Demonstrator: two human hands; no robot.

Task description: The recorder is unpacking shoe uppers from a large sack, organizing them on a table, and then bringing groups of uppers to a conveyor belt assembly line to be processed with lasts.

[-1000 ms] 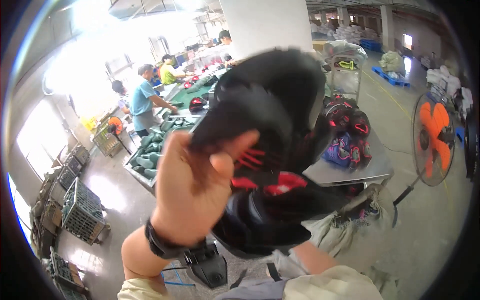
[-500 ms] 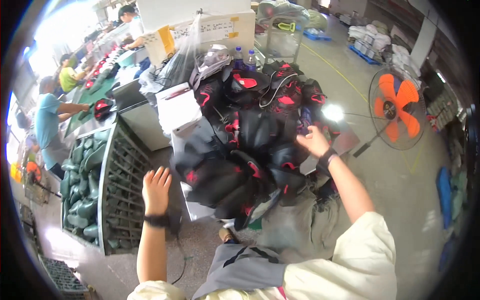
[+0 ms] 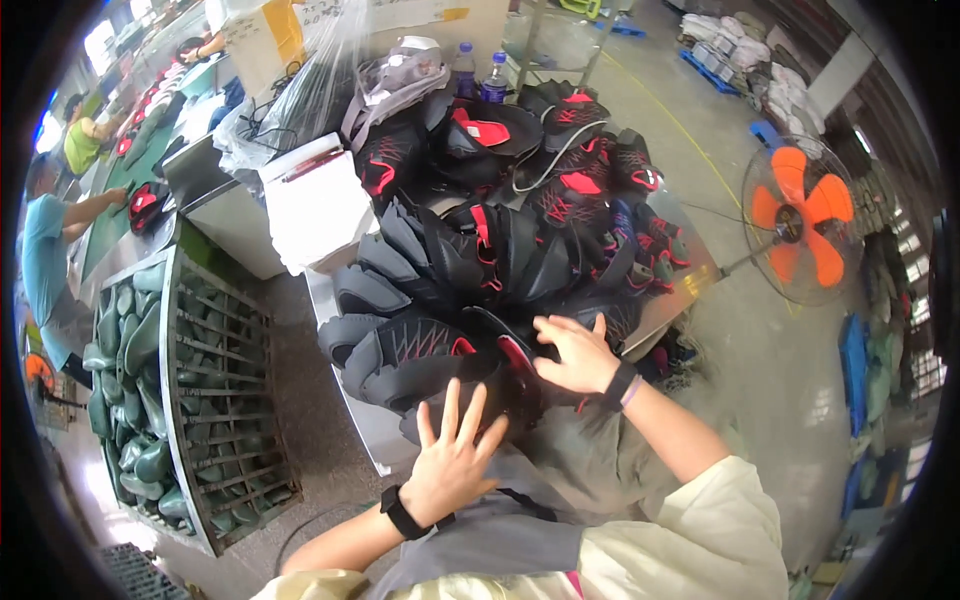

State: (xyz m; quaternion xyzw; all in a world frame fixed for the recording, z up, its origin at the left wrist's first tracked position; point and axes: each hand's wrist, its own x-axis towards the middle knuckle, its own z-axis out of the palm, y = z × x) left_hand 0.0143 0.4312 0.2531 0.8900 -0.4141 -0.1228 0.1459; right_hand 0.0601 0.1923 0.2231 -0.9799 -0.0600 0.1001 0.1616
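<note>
2 hands (image 3: 445,470) (image 3: 580,360), fingers (image 3: 451,408) apart, reach to black shoes (image 3: 400,345) on a metal table (image 3: 698,245) near a fan (image 3: 790,224).

Black shoes (image 3: 400,345) with red accents, overlapping, variously tilted, heaped on metal table (image 3: 700,255)

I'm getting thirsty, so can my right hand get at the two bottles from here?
Probably not directly: piled black shoes lie between your right hand and the bottles at the back.

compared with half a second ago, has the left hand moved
Yes: judged against the slatted crate, the left hand has moved right, away from it and toward the black shoes.
</note>
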